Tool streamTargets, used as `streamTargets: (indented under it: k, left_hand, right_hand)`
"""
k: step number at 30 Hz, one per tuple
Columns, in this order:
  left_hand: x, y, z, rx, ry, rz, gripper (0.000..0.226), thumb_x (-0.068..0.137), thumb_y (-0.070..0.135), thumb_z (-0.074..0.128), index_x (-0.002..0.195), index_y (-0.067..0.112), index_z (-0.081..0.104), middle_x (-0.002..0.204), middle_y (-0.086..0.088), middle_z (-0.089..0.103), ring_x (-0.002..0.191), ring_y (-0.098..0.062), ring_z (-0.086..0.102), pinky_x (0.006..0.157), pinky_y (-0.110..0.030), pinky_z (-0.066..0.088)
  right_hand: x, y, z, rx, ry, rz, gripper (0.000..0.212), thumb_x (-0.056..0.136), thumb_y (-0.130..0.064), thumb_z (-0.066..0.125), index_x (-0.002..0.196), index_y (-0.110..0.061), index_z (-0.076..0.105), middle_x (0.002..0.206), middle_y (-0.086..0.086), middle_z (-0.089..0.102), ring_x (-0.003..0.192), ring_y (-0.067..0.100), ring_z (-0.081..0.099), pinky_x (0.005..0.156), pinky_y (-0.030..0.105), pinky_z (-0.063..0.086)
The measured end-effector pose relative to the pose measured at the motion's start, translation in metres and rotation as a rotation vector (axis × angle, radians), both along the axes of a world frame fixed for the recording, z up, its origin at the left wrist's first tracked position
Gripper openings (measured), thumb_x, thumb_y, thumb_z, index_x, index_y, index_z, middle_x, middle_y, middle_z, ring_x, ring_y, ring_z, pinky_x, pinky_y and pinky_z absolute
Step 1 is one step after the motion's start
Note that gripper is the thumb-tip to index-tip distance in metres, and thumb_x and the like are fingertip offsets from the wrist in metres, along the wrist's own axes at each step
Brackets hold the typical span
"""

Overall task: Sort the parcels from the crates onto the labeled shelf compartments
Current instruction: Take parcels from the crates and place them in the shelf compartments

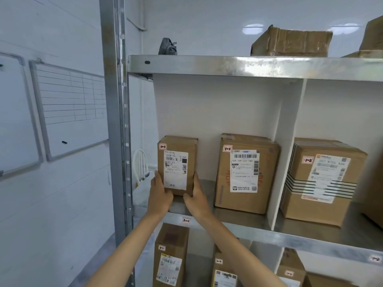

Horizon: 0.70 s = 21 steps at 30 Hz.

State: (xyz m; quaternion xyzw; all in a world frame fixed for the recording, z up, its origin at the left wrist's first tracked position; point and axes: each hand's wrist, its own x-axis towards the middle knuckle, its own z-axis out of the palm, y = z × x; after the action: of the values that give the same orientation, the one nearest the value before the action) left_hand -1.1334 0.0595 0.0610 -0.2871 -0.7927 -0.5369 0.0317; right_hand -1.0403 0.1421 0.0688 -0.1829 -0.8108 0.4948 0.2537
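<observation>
From here the small parcel (177,164) looks stiff and light, left hand (160,195) and right hand (196,200) fingers clamped on its lower sides, upright on the shelf (238,228).

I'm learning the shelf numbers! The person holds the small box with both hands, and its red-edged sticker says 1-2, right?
Nearly. The red-edged sticker on the small parcel says 1-1, not 1-2, the same as the shelf label below it. The left hand and right hand do both hold it. The head view shows this.
</observation>
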Motion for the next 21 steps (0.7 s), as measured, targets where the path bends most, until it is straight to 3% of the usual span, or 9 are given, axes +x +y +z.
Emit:
streamTargets:
  k: [2, 6, 8, 13, 15, 17, 21]
  left_hand:
    - [0.0, 0.0, 0.0, 0.005, -0.012, -0.018, 0.073, 0.09, 0.001, 0.043, 0.15, 0.013, 0.003, 0.144, -0.01, 0.033, 0.133, -0.024, 0.034, 0.109, -0.037, 0.033]
    - [-0.003, 0.0, -0.006, 0.06, -0.019, 0.002, 0.072, 0.086, -0.001, 0.043, 0.149, 0.011, 0.01, 0.145, -0.011, 0.034, 0.135, -0.028, 0.034, 0.111, -0.047, 0.034]
    - [0.004, -0.001, -0.007, 0.113, 0.007, 0.067, 0.065, 0.088, 0.003, 0.044, 0.148, 0.012, 0.018, 0.145, -0.011, 0.036, 0.135, -0.03, 0.034, 0.111, -0.049, 0.033]
    - [0.063, 0.0, 0.014, 0.276, 0.147, 0.142, 0.04, 0.095, 0.016, 0.05, 0.133, 0.023, 0.042, 0.131, 0.001, 0.052, 0.122, -0.019, 0.049, 0.102, -0.037, 0.044]
    - [0.088, 0.004, 0.017, 0.335, 0.146, 0.136, 0.043, 0.094, 0.013, 0.051, 0.135, 0.021, 0.042, 0.132, 0.005, 0.05, 0.122, -0.013, 0.046, 0.102, -0.032, 0.04]
    - [0.114, 0.007, 0.021, 0.382, 0.07, 0.157, 0.049, 0.092, 0.005, 0.049, 0.138, 0.017, 0.039, 0.139, 0.0, 0.047, 0.127, -0.017, 0.044, 0.105, -0.032, 0.038]
    - [0.17, 0.011, 0.031, 0.444, 0.093, 0.162, 0.049, 0.094, 0.004, 0.046, 0.141, 0.017, 0.038, 0.142, -0.001, 0.046, 0.122, -0.011, 0.046, 0.099, -0.027, 0.038]
  right_hand:
    - [0.001, 0.0, 0.001, 0.004, -0.021, 0.007, 0.082, 0.092, 0.0, 0.045, 0.152, -0.03, -0.003, 0.154, -0.004, 0.027, 0.125, 0.003, 0.036, 0.087, -0.001, 0.033]
    - [0.007, -0.006, 0.002, 0.012, -0.004, -0.001, 0.083, 0.091, -0.005, 0.047, 0.151, -0.032, -0.002, 0.157, -0.006, 0.02, 0.143, 0.013, 0.022, 0.115, 0.028, 0.025]
    - [0.015, -0.009, 0.001, 0.046, 0.033, 0.007, 0.08, 0.091, -0.007, 0.046, 0.151, -0.033, 0.0, 0.157, -0.008, 0.018, 0.144, 0.012, 0.017, 0.119, 0.037, 0.022]
    - [0.038, -0.023, 0.012, 0.103, 0.129, -0.005, 0.067, 0.096, -0.013, 0.042, 0.15, -0.035, 0.008, 0.155, -0.011, 0.021, 0.143, 0.006, 0.019, 0.118, 0.04, 0.024]
    - [0.056, -0.027, 0.019, 0.094, 0.158, 0.013, 0.064, 0.097, -0.014, 0.039, 0.15, -0.031, 0.009, 0.155, -0.01, 0.023, 0.143, 0.007, 0.02, 0.118, 0.039, 0.024]
    - [0.085, -0.031, 0.028, 0.076, 0.178, 0.046, 0.061, 0.098, -0.013, 0.036, 0.151, -0.026, 0.01, 0.155, -0.008, 0.023, 0.143, 0.007, 0.02, 0.119, 0.033, 0.021]
    - [0.165, -0.031, 0.047, 0.083, 0.231, 0.122, 0.048, 0.101, -0.018, 0.037, 0.146, -0.026, 0.023, 0.144, -0.023, 0.03, 0.131, -0.012, 0.023, 0.103, 0.002, 0.017]
